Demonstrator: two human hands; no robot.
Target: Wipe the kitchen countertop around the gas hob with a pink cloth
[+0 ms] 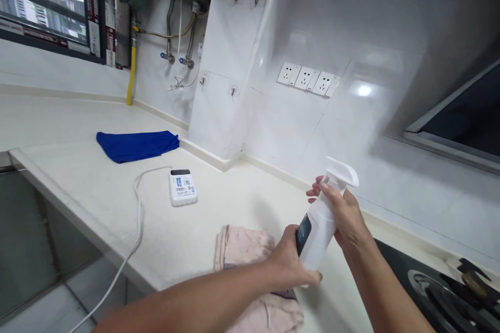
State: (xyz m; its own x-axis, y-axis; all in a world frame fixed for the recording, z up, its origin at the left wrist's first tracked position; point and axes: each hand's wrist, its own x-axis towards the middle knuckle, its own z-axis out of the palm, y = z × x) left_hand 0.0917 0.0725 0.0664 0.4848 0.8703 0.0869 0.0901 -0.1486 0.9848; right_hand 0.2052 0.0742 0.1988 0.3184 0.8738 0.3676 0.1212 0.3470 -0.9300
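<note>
A white spray bottle (pixel 322 218) with a dark label tilts above the counter, held between both hands. My left hand (pixel 297 260) grips its lower body, the thumb and fingers on opposite sides. Up at the neck, just under the white trigger head (pixel 340 170), my right hand (pixel 346 210) is wrapped round the bottle. Below and left of the bottle lies a folded pink towel (pixel 246 244) on the counter, partly covered by my left forearm.
A white power bank (pixel 183 187) with a white cable (pixel 139 208) lies on the pale counter (pixel 219 192), near a blue cloth (pixel 136 145). A black gas stove (pixel 422 281) is at the lower right, under a range hood (pixel 461 114). Wall sockets (pixel 307 79) line the tiles.
</note>
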